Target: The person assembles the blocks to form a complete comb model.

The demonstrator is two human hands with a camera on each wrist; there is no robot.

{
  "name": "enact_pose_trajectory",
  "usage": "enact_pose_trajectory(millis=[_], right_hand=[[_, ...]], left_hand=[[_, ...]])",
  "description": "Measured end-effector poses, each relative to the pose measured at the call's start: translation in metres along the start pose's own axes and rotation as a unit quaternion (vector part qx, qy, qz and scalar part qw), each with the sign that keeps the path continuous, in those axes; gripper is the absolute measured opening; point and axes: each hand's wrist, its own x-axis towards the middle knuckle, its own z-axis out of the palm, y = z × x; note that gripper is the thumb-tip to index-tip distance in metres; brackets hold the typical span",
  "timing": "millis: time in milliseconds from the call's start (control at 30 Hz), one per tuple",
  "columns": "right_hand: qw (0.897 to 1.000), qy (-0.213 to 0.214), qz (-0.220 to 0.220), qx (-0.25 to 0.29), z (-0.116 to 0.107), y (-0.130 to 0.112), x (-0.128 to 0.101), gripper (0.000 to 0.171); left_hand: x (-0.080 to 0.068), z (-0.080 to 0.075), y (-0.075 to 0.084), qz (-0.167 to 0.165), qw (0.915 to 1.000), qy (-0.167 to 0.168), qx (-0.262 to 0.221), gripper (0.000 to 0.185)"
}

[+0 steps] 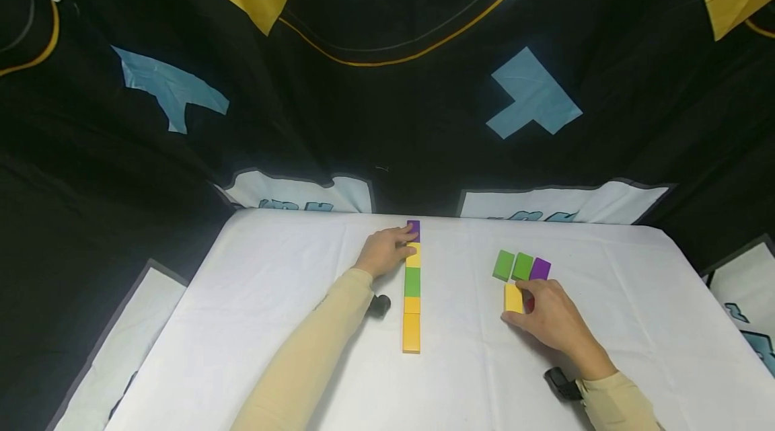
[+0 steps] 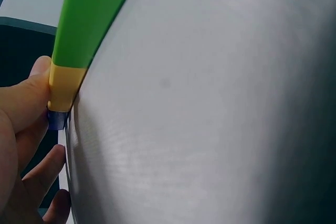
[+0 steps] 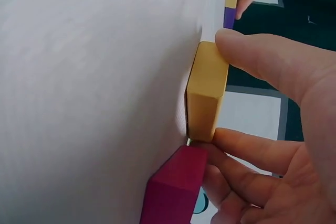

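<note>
A straight row of blocks runs away from me: a purple block (image 1: 414, 231) at the far end, then a yellow block (image 1: 413, 257), a green block (image 1: 412, 282) and two more yellow blocks (image 1: 412, 333) at the near end. My left hand (image 1: 383, 253) rests against the row's left side at the purple and far yellow blocks, fingers extended. Over on the right, my right hand (image 1: 554, 315) pinches a separate yellow block (image 3: 206, 85) between thumb and fingers. A magenta block (image 3: 176, 184) lies beside it, mostly hidden by that hand in the head view.
Two green blocks (image 1: 504, 265) and a purple block (image 1: 540, 269) sit just beyond my right hand. White cloth covers the table (image 1: 242, 323). A black curtain (image 1: 387, 128) with yellow and blue shapes hangs behind its back edge.
</note>
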Motion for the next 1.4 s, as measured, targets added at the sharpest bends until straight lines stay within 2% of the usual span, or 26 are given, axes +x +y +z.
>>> enact_pose_trajectory(millis=[500, 733, 1133, 1400], right_hand=[[0.999, 0.03, -0.02, 0.023, -0.002, -0.012, -0.005, 0.065], [0.997, 0.039, -0.051, 0.032, -0.001, -0.025, -0.012, 0.063], [0.995, 0.043, -0.084, 0.036, 0.015, -0.041, -0.02, 0.057], [0.996, 0.027, -0.082, 0.034, 0.021, -0.056, -0.024, 0.056]], left_hand=[[-0.002, -0.002, 0.002, 0.007, 1.0, 0.001, 0.0, 0.042], [-0.003, -0.001, 0.003, 0.009, 1.0, 0.003, 0.0, 0.043], [-0.002, -0.002, 0.003, 0.003, 1.0, -0.004, 0.006, 0.04], [-0.003, -0.002, 0.005, 0.009, 0.9999, 0.001, 0.011, 0.038]])
